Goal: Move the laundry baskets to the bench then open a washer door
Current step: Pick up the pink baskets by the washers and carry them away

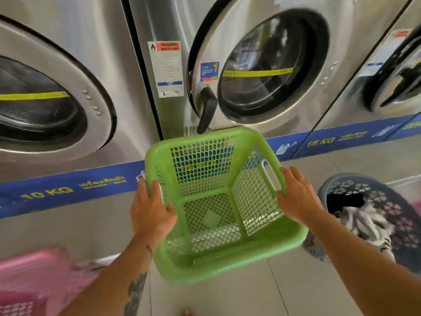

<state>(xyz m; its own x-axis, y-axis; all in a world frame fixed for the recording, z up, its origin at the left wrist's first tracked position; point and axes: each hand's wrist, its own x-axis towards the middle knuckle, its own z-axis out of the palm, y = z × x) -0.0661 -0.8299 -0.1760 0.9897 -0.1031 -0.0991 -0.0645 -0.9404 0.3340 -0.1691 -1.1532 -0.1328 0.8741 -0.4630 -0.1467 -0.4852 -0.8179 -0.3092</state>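
Note:
An empty green mesh laundry basket (218, 258) is held tilted in front of the washers. My left hand (151, 209) grips its left rim and my right hand (298, 198) grips its right rim by the handle slot. Straight ahead is a steel washer with a round glass door (262, 69), closed, and a black handle (207, 108) on the door's left side. A grey basket (391, 201) holding striped and dark clothes stands on the floor at the right. A pink basket (34, 277) sits at the lower left.
Another washer door (45, 103) is at the left and a third (401, 76) at the right. A blue band (68, 190) marked 10 KG and 15 KG runs along the machines' base. Tiled floor (227, 297) lies below.

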